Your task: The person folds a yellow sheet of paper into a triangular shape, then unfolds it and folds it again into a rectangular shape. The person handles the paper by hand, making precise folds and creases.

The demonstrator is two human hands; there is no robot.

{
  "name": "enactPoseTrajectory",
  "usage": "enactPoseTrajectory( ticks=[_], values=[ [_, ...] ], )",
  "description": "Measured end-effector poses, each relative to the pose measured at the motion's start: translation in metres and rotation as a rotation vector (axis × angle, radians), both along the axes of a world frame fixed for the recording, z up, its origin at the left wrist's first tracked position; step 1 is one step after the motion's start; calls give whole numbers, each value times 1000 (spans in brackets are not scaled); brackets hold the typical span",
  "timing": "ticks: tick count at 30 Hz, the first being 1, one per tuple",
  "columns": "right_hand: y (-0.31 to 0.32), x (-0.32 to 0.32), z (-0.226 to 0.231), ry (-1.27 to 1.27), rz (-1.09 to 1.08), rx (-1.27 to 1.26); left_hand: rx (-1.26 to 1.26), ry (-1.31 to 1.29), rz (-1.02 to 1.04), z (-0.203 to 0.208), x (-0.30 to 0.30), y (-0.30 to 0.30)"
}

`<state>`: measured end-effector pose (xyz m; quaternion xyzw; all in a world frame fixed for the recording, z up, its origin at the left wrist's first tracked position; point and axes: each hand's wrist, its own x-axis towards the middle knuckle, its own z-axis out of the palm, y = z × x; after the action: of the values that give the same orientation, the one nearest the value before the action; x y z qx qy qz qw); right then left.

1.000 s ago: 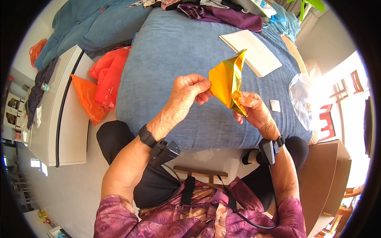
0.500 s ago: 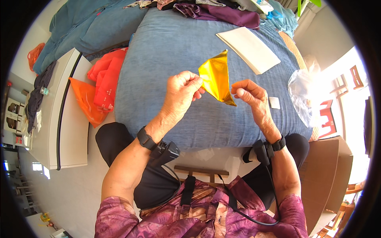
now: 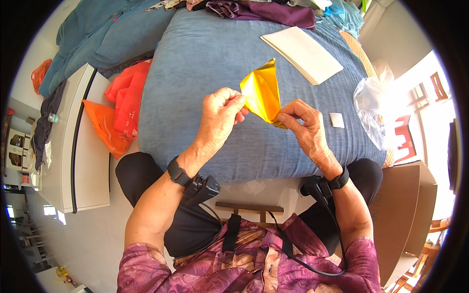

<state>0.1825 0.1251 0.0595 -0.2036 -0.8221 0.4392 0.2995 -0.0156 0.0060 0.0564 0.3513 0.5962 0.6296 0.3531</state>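
Observation:
A shiny gold sheet of foil paper (image 3: 264,90), folded into a pointed shape, is held up over the blue cloth-covered surface (image 3: 195,58). My left hand (image 3: 223,110) pinches its left edge between thumb and fingers. At the lower right corner, my right hand (image 3: 304,126) grips the foil with thumb and forefinger. Beyond the foil, to the right, lies a stack of cream paper sheets (image 3: 303,54). A small pale square piece (image 3: 336,120) rests on the blue cloth to the right of my right hand.
Purple cloth (image 3: 273,13) lies at the far edge. A clear plastic bag (image 3: 369,107) is at the right, with a cardboard box (image 3: 400,210) below it. Red and orange bags (image 3: 105,122) hang at the left beside a white cabinet (image 3: 73,146).
My right hand has moved left and closed on the lower corner of the gold foil, which it was apart from before. My left hand keeps its pinch.

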Motion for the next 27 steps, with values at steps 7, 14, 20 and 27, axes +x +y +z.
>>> enactPoseTrajectory(
  ticks=[7,14,20,27],
  values=[
    [2,-1,-8,104,-12,8,6,-36,3,-1,-1,-1],
    [6,-1,-13,168,-25,-95,-19,-86,4,1,0,-2],
    [5,-1,-12,173,-28,-81,-15,-101,-7,1,0,-2],
    [4,0,-11,179,-19,-62,-15,-100,-15,1,-1,-2]
  ],
)
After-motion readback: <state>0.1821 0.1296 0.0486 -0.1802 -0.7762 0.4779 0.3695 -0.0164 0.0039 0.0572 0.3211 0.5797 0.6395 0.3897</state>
